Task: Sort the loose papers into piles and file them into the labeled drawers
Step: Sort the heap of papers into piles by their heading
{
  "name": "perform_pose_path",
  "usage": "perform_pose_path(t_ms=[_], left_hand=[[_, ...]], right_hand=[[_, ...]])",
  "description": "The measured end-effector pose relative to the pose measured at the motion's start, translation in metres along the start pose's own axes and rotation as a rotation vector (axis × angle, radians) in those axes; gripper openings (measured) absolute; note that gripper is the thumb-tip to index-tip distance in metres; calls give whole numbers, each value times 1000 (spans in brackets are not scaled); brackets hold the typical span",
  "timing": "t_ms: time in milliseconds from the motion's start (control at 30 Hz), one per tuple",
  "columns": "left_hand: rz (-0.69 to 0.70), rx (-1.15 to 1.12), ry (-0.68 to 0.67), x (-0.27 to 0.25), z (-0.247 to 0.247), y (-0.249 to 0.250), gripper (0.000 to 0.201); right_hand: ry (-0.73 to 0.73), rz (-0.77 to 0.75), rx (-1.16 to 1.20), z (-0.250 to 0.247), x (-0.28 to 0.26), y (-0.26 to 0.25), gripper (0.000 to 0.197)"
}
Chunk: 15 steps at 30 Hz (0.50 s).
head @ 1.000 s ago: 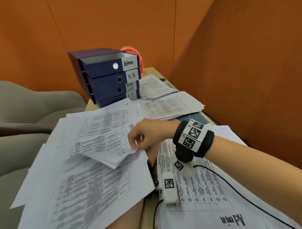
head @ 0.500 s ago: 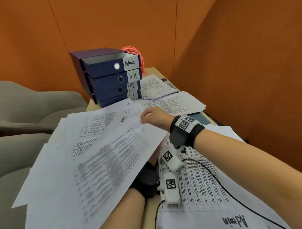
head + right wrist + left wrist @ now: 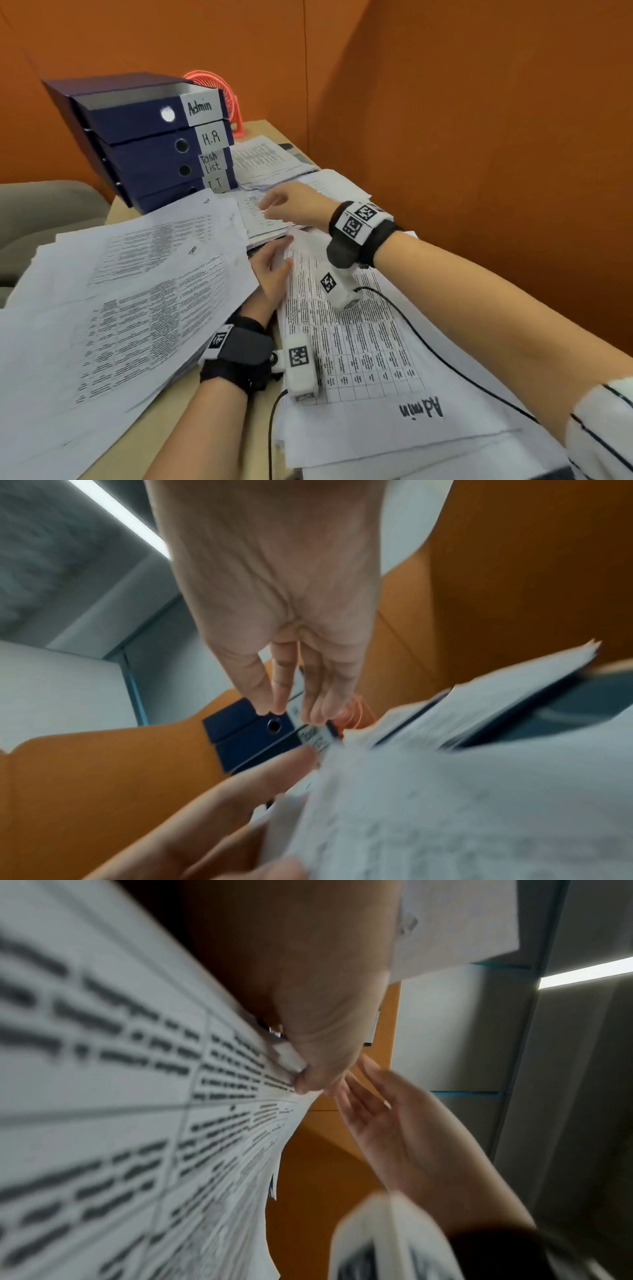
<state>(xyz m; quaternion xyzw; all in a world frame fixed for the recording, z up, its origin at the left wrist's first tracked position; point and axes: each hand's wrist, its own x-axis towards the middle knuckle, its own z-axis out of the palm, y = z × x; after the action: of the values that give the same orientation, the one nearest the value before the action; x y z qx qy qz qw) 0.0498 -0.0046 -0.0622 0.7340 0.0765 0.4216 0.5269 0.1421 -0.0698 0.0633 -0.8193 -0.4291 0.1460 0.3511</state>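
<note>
A: Risk? The loose papers [image 3: 130,291] overhang the bench's [image 3: 219,425] left edge and could slide off if the left hand [image 3: 272,270] lets go.

B: Hands? The left pinches that stack's edge. The right hand [image 3: 294,205] hovers empty, fingers relaxed, over the pile [image 3: 270,219] beside the labeled drawers [image 3: 154,144] at the far edge.

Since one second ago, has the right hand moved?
Yes. The right hand has moved away from the person, toward the drawer box, and now hovers over a farther paper pile.
</note>
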Motion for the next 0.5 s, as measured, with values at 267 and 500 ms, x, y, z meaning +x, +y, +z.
perform_pose_path(t_ms=[267,500], left_hand=[[-72,33,63,-13,0,31,12],[77,55,125,-26,16,57,25]], right_hand=[[-345,106,-444,-56,-63,81,74],[6,-57,-259,-49,-67,88,36]])
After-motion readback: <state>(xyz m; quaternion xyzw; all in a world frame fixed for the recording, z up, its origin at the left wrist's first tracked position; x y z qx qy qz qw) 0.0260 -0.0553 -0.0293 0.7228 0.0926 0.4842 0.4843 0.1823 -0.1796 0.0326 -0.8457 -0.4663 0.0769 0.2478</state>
